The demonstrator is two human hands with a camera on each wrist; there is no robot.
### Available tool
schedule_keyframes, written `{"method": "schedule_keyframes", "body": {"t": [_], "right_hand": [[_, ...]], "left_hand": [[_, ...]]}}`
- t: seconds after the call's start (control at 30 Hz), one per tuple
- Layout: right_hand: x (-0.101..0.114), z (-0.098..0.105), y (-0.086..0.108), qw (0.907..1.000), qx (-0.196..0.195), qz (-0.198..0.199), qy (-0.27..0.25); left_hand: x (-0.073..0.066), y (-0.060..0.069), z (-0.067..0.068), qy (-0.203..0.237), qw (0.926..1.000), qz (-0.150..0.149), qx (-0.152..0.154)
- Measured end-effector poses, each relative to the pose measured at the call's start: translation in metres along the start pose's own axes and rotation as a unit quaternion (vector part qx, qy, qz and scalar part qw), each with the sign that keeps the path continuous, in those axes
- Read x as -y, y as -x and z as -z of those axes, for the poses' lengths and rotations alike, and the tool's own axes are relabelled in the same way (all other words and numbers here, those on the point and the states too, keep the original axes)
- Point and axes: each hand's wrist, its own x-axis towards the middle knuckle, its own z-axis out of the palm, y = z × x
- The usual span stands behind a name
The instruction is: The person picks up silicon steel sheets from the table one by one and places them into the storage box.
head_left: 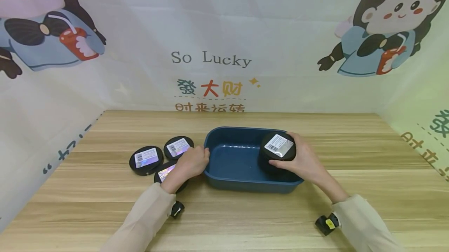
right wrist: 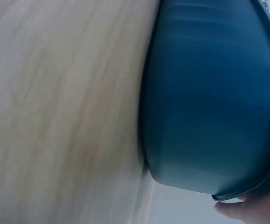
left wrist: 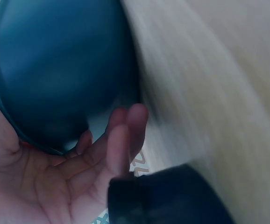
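In the head view a dark blue rectangular bin [head_left: 235, 162] stands on the table. My left hand [head_left: 193, 162] holds its left rim; the left wrist view shows the palm [left wrist: 55, 186] at the rim with curled fingers by the bin's outer wall [left wrist: 69, 60]. At the bin's right end, my right hand [head_left: 303, 160] grips a round black lidded container [head_left: 289, 148] with a silver label, thumb in front and fingers behind. How far its base is from the bin floor, I cannot tell. The right wrist view shows the bin's wall [right wrist: 209, 93] and part of the hand [right wrist: 256, 207].
Left of the bin, three round black labelled discs or lids lie on the wooden table [head_left: 245, 221]: one at far left [head_left: 146, 158], one behind [head_left: 179, 147], and one [head_left: 165, 172] partly under my left wrist. A printed cloth [head_left: 210, 22] hangs behind.
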Motion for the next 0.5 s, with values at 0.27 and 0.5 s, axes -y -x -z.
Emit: {"method": "schedule_keyframes", "body": {"t": [0.27,0.5], "right_hand": [[-0.0015,-0.0055,-0.001,1.0,0.0,-0.003,0.006],[-0.0006,-0.0066,-0.0028,0.9996,0.001,-0.004,0.027]], "left_hand": [[-0.0006,-0.0001,0.0005,0.002,1.0,0.006,0.003],[0.0001,-0.001,0.0003,0.004,0.9999,0.01,0.005]]}}
